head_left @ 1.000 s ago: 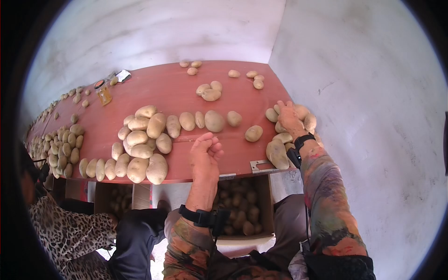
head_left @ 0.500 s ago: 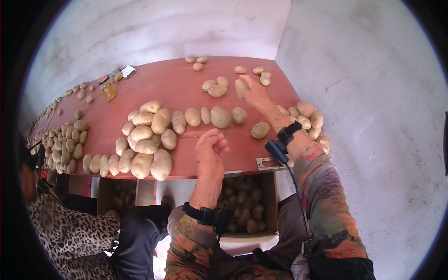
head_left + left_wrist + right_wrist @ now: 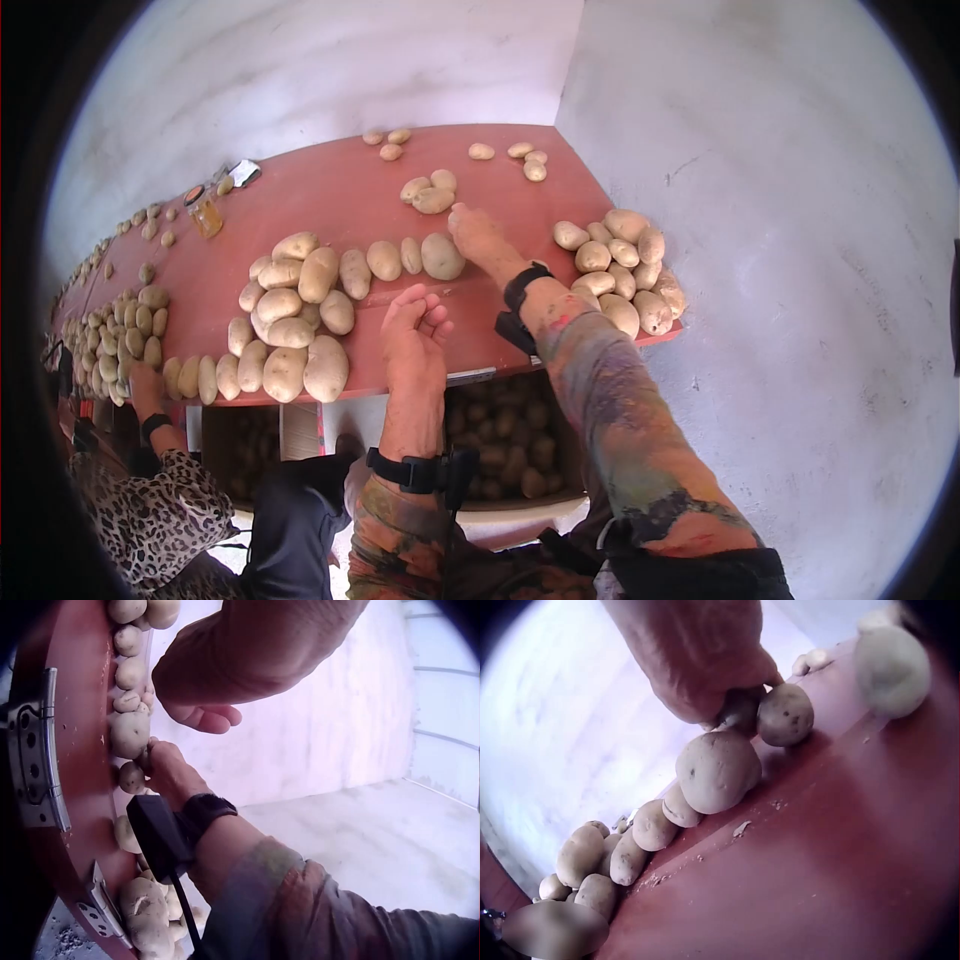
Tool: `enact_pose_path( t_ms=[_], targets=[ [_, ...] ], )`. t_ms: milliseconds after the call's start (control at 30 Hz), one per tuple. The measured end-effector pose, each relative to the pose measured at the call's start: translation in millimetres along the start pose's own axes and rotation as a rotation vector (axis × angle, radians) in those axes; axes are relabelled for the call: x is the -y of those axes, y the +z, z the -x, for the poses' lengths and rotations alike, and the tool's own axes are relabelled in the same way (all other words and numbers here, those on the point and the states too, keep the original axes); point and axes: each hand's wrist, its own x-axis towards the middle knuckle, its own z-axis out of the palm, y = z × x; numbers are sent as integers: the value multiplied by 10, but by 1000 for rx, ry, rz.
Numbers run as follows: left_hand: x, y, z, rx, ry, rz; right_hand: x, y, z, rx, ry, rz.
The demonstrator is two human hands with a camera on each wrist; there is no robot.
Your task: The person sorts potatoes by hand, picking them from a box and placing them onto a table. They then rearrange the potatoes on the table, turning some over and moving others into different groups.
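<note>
In the head view my right hand (image 3: pixel 482 238) reaches over the table, beside the large potato (image 3: pixel 442 257) at the right end of a row. The right wrist view shows that hand (image 3: pixel 701 664) gripping a dark potato (image 3: pixel 739 711), between the large potato (image 3: pixel 718 772) and a spotted one (image 3: pixel 785 714). My left hand (image 3: pixel 415 340), fingers loosely curled and holding nothing, hovers near the table's front edge, also seen at the top of the left wrist view as a hand (image 3: pixel 247 660). My right forearm hides part of the table.
Potatoes are heaped at the table's right end (image 3: pixel 622 252) and left of centre (image 3: pixel 280 302); small groups lie farther back. A jar (image 3: pixel 205 214) stands at the back left. Another person's hand (image 3: pixel 146 388) is by the left heap. Boxes of potatoes (image 3: pixel 510 440) sit below.
My right hand has gone from the right-hand heap to the back of the table with a potato, then down and left to the row. The left hand keeps its pose; the other person's hand has reached the left heap.
</note>
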Motion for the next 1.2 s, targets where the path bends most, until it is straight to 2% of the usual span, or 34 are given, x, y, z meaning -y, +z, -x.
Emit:
enact_pose_path(
  t_ms=[133, 200, 233, 300, 433, 533, 600, 667, 733, 867, 900, 967, 1000, 1067, 1200],
  targets=[
    [13, -34, -18, 24, -3, 12, 52, 124, -63, 26, 22, -109],
    [-5, -10, -2, 11, 6, 18, 46, 152, -80, -13, -89, -118],
    [-11, 7, 2, 1, 10, 26, 42, 126, -100, -13, -89, -118],
    [2, 8, -34, 15, 7, 23, -1, 10, -131, 183, -40, 76],
    [40, 71, -17, 12, -17, 3, -123, -156, -57, 209, 47, 78],
    [76, 54, -45, 36, -27, 6, -163, -255, 42, 116, 30, 84],
    [86, 45, -36, 45, -23, 17, -248, -473, 108, -83, -58, 89],
    [94, 51, -17, 55, -21, 28, -456, -781, 137, -123, -36, 318],
    [79, 59, -1, 31, -17, 11, -887, -1019, 170, -224, -8, 472],
    [98, 10, -31, 34, -12, 4, -1718, -1306, 401, -330, 215, 451],
    [105, 30, -15, 27, -14, 15, -1798, -1396, 438, -331, 206, 449],
    [113, 62, 2, 13, -5, 24, -1824, -1540, 462, 122, 412, 355],
    [129, 68, 7, 13, -13, 11, -1811, -1544, 448, 125, 402, 349],
    [159, 68, 15, 3, -14, -4, -1784, -1535, 422, 11, 431, 398],
    [158, 74, 11, -3, -11, -6, -1664, -1656, 478, 66, 402, 445]
  ],
)
